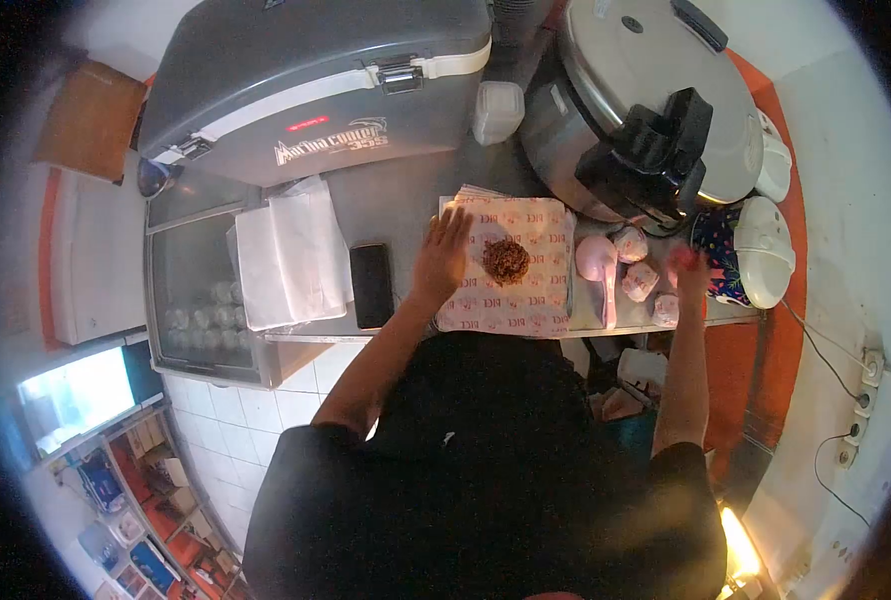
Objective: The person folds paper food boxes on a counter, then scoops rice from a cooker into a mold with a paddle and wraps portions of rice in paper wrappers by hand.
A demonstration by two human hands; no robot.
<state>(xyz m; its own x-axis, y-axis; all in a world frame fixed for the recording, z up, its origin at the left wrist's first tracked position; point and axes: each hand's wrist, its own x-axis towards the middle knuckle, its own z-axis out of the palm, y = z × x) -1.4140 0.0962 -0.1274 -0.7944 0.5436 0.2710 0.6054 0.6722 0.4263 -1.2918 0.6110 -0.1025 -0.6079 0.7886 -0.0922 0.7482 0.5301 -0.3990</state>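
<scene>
My left hand [443, 258] lies flat with its fingers stretched over the left edge of a stack of printed wrapping paper [536, 308]. On the top sheet sits a round mound of dark reddish-brown food [506, 262]. To the right, my right hand [690, 272] closes on a pinkish wrapped packet, partly hidden and blurred by the fingers. Beside it are three paper-wrapped packets, one at the back [630, 243], one in the middle [640, 281] and one at the front [665, 310]. Between them and the stack rests a pink rice paddle [597, 262].
A large steel rice cooker [606, 110] and a grey cooler box [316, 110] stand along the back. Left of the stack lie a black phone [372, 286] and white sheets [291, 262]. A small patterned cooker [723, 250] stands at right. A glass-topped case [201, 290] adjoins the counter.
</scene>
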